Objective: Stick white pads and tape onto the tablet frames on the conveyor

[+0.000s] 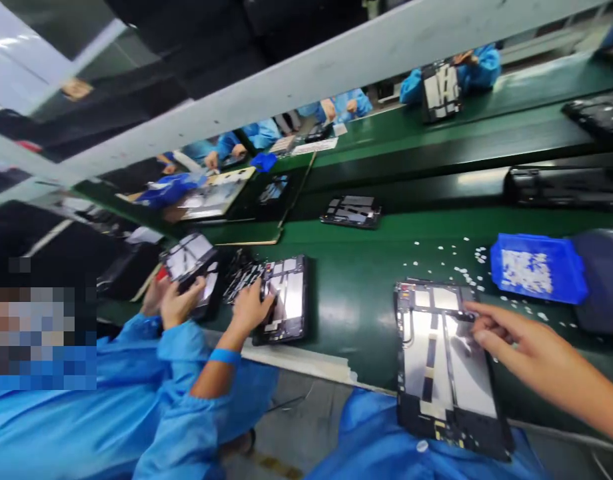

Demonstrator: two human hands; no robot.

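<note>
The right hand [531, 353] reaches in over the opened tablet [444, 363], its fingertips [479, 319] touching the upper right edge of the exposed back; the grip looks loose, pinching nothing that can be made out. The left hand is not in view. The tablet lies face down at the near edge of the green worktop [356, 293], partly overhanging a blue sleeve. To the tablet's right stands a blue tray [539, 267]; small white bits [461, 270] are scattered between tray and tablet. Left of the tablet, a co-worker's hand [249, 310] rests on another opened tablet [284, 300]. The work seems to be at a placing or pressing step near the top edge; a careful, fine fingertip touch would be called for there.
</note>
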